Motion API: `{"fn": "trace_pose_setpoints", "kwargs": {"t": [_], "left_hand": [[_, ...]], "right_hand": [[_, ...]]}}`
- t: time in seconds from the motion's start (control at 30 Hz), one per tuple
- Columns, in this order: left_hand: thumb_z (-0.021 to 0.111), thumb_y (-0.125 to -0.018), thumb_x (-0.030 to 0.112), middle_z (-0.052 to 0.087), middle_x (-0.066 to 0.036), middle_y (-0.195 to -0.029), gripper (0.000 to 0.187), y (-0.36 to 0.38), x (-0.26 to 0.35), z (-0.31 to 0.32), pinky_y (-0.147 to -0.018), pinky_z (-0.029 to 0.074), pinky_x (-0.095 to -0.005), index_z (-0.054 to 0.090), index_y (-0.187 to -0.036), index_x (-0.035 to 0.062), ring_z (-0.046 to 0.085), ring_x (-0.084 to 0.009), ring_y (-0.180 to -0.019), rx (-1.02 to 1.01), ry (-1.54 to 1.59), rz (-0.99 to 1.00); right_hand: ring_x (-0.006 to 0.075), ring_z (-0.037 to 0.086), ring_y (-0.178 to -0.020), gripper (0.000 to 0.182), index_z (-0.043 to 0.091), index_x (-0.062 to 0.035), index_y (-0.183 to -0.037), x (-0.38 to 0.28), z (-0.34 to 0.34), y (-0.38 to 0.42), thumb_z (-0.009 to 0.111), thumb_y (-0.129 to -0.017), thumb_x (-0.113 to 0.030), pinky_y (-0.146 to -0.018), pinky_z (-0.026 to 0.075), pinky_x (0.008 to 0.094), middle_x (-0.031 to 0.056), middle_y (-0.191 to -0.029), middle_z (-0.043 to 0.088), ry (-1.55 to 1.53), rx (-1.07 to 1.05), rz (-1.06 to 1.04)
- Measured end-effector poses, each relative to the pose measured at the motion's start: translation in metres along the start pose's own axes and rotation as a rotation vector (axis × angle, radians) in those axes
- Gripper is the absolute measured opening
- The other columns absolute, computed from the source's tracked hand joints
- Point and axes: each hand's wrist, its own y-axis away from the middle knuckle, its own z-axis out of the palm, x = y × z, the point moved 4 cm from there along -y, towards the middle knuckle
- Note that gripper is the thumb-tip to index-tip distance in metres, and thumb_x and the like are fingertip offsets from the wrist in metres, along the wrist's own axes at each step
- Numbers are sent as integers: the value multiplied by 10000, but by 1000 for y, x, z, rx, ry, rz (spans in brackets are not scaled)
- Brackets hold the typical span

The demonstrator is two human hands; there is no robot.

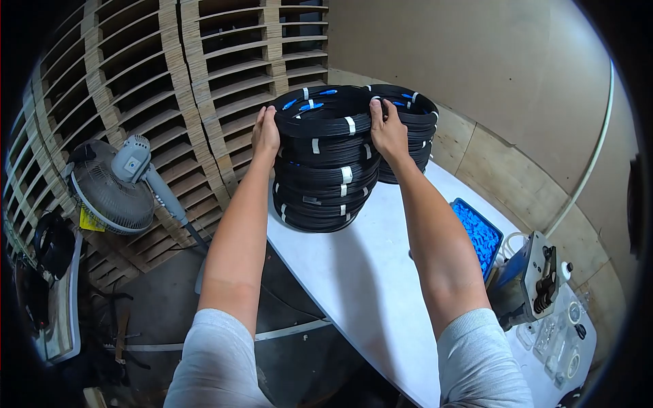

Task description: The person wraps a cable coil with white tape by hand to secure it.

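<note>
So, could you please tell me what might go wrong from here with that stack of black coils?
The front stack of coils stands tall, with the left hand and right hand pressing only its upper coils, so lower ones could slip and the pile lean. It sits near the table edge, so a shove could tip it off. It might also knock the rear stack close behind.

two stacks of black cable coils (326, 160), one fan (112, 194), one tray of blue parts (479, 234), two hands (265, 132).
</note>
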Motion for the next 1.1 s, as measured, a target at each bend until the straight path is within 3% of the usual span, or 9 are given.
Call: {"fn": "trace_pose_setpoints", "kwargs": {"t": [0.13,0.2,0.3,0.5,0.63,0.73,0.83,1.1], "left_hand": [[420,-948,608,400,-182,-1550,773,4,1,11,-1156,286,-383,385,-1523,92,357,-327,-1444,-31,106,-7],[422,-977,624,380,-146,-1559,810,10,-1,15,-1175,246,-375,317,-1544,55,349,-275,-1429,-43,311,-15],[415,-966,657,389,-149,-1551,837,16,-6,13,-1178,244,-381,332,-1532,46,360,-278,-1418,-71,366,-43],[418,-937,722,444,-158,-1510,886,21,-8,14,-1169,269,-390,411,-1479,22,411,-281,-1378,-130,517,-67],[397,-972,660,389,-211,-1542,873,12,-21,12,-1173,261,-365,367,-1497,-37,369,-291,-1427,-56,505,-91],[416,-950,692,472,-231,-1471,909,16,-19,11,-1132,317,-360,456,-1422,-84,450,-296,-1359,21,389,-144],[416,-941,704,610,-224,-1292,896,20,-16,8,-1045,392,-355,580,-1282,-107,568,-323,-1183,110,331,-24],[408,-959,662,540,-250,-1378,861,23,-11,10,-1090,352,-363,516,-1357,-94,505,-333,-1284,112,260,10]], "right_hand": [[474,551,-1235,834,423,-38,-1456,15,10,-14,409,-949,-700,-1064,417,452,333,-1246,609,-17,19,-36],[487,541,-1238,828,382,-75,-1484,18,13,-12,387,-951,-708,-1075,403,456,341,-1253,600,-47,44,-6],[495,555,-1217,835,339,-125,-1505,17,18,-4,370,-936,-736,-1064,410,466,343,-1234,608,-134,2,109],[454,587,-1200,877,351,-152,-1499,18,4,5,395,-893,-785,-1034,434,451,306,-1224,630,-78,-58,93],[399,610,-1191,974,326,-158,-1536,34,6,2,457,-838,-826,-1012,452,427,270,-1214,649,-156,-88,-16],[371,622,-1177,1053,364,-119,-1526,40,4,4,534,-781,-844,-1005,462,405,240,-1214,658,-130,-85,-32],[369,626,-1167,1066,438,-67,-1475,33,-2,2,588,-751,-836,-1013,463,393,232,-1217,658,-112,-131,42],[370,588,-1224,1040,536,-24,-1395,38,5,-3,542,-763,-851,-1052,432,407,271,-1315,590,-95,-48,33]]}}
